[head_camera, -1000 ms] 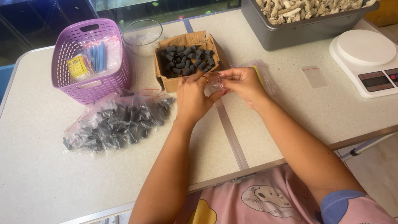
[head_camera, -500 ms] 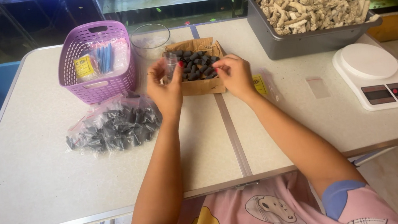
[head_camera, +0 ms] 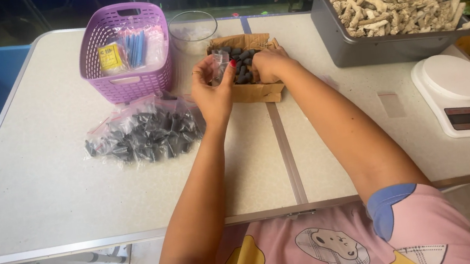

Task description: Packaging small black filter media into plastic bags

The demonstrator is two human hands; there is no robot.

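Left hand [head_camera: 213,90] pinches a small clear bag [head_camera: 219,68] open at the rim of the cardboard box [head_camera: 254,91] of black pieces [head_camera: 242,65], right hand [head_camera: 266,65] curled inside the box, contents of its grip not visible; risk: pieces missing the slack bag mouth and scattering on the table [head_camera: 43,173].

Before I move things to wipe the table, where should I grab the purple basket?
Probably by the cut-out handle slot in the purple basket's far rim, or both side rims, coming from above: it stands upright and open-topped, with bags of dark pieces crowding its near side.
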